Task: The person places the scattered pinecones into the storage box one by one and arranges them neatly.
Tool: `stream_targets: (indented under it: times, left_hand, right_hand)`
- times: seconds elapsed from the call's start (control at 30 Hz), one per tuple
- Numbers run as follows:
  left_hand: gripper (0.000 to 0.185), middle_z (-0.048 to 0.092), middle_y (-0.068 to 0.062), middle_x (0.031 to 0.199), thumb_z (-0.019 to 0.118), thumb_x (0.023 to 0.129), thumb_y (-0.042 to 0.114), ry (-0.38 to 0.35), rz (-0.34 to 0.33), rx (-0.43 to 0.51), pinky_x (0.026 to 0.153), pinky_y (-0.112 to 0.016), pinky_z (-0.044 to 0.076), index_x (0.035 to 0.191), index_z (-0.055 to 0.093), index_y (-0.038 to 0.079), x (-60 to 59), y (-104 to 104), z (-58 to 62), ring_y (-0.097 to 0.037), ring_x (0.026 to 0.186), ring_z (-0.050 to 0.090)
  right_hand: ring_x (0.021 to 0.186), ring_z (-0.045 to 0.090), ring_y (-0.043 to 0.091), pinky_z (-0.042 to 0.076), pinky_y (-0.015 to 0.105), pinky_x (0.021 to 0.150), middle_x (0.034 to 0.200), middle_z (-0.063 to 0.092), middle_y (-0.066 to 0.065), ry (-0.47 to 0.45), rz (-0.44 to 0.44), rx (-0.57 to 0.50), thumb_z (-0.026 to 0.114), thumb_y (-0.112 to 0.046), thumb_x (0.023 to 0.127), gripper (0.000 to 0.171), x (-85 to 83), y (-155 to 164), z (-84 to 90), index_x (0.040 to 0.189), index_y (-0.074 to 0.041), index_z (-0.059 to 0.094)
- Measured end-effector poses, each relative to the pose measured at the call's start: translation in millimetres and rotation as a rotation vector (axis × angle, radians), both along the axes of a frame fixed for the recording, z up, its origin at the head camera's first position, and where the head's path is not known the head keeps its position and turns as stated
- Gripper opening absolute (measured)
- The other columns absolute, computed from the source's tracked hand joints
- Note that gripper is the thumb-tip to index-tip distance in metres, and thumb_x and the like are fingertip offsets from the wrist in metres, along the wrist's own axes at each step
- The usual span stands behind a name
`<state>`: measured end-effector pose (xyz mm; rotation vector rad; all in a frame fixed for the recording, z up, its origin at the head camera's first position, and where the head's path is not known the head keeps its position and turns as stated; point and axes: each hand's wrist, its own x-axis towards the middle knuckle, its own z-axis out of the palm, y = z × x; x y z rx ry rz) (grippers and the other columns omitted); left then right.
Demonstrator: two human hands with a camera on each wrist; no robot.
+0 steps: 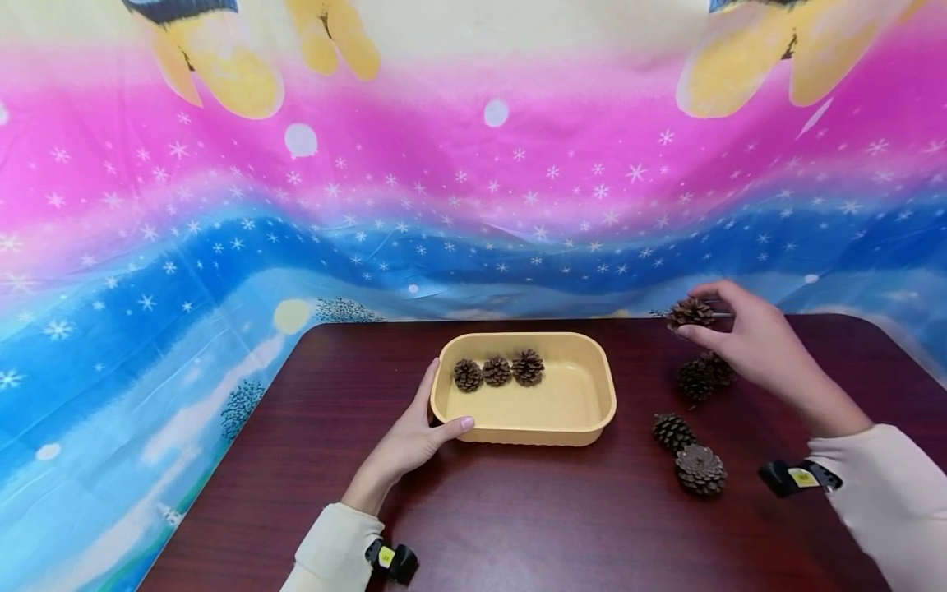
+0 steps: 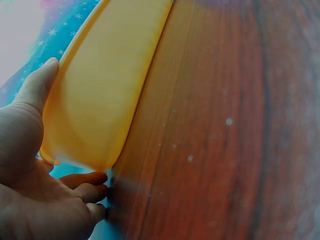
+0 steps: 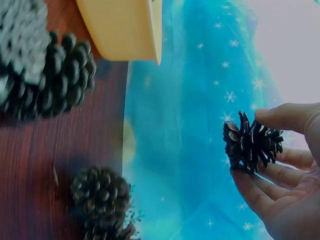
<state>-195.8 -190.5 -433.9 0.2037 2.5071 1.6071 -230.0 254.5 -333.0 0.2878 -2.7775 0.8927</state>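
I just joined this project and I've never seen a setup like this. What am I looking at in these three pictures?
There is no robot here: a person works with two bare hands. The widest picture comes from a camera worn on the head, looking forward and down. The other two come from a camera on each wrist, so each shows one hand close up.

The left hand holds the left end of a yellow tub, which stands on a dark reddish table. Three pine cones sit in a row inside it. The right hand holds up another pine cone. More pine cones lie on the table, right of the tub.
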Motion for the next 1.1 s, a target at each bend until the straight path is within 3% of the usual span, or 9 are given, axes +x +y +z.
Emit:
stream_targets:
  times: [0.13,0.23,0.37,0.57,0.87,1.1]
  left_hand:
    - [0.110,0.013,-0.010,0.177,0.081,0.093,0.031,-0.003,0.000,-0.001,0.129,-0.060,0.014,0.170,0.003,0.031,0.3,-0.2,0.3,-0.033,0.162,0.014]
    - [0.110,0.013,-0.010,0.177,0.081,0.093,0.031,-0.004,0.000,-0.002,0.129,-0.061,0.014,0.170,0.003,0.031,0.5,-0.1,0.9,-0.034,0.162,0.014]
    - [0.110,0.014,-0.010,0.176,0.081,0.093,0.033,-0.005,0.004,-0.005,0.129,-0.061,0.015,0.170,0.003,0.031,0.2,-0.2,0.6,-0.034,0.162,0.014]
    - [0.111,0.014,-0.010,0.176,0.082,0.092,0.034,-0.012,0.005,0.001,0.129,-0.060,0.015,0.170,0.003,0.032,0.6,-0.2,1.1,-0.034,0.162,0.015]
    - [0.110,0.014,-0.009,0.177,0.081,0.093,0.032,-0.012,0.006,-0.003,0.129,-0.060,0.016,0.170,0.003,0.033,0.2,-0.7,0.9,-0.033,0.162,0.015]
    - [0.110,0.013,-0.008,0.177,0.081,0.092,0.033,-0.011,0.002,-0.005,0.129,-0.061,0.016,0.170,0.003,0.033,0.2,-0.6,0.8,-0.033,0.162,0.014]
  right_hand:
    - [0.078,0.066,0.024,0.048,0.038,0.067,0.127,0.064,0.028,0.016,0.010,-0.013,0.075,-0.031,0.098,0.055,0.8,-9.2,1.3,0.143,-0.006,0.055]
    - [0.090,0.069,0.034,0.053,0.047,0.075,0.128,0.064,0.028,0.042,0.024,-0.028,0.076,-0.029,0.098,0.053,1.2,-15.9,1.0,0.140,-0.004,0.058]
    - [0.114,0.064,0.048,0.048,0.065,0.091,0.135,0.062,0.029,0.058,0.042,-0.046,0.077,-0.026,0.097,0.051,0.4,-25.1,-0.5,0.140,-0.003,0.059]
    - [0.130,0.054,0.050,0.042,0.070,0.102,0.143,0.058,0.029,0.055,0.074,-0.055,0.077,-0.023,0.097,0.052,-1.8,-41.1,-3.5,0.140,-0.001,0.060]
    - [0.135,0.052,0.049,0.040,0.069,0.109,0.141,0.061,0.029,0.064,0.134,-0.083,0.076,-0.012,0.095,0.050,-3.8,-68.0,-8.2,0.140,0.003,0.059]
    - [0.127,0.058,0.047,0.046,0.066,0.105,0.138,0.063,0.027,0.056,0.144,-0.103,0.076,-0.011,0.095,0.046,-5.5,-85.5,-16.3,0.137,0.001,0.061]
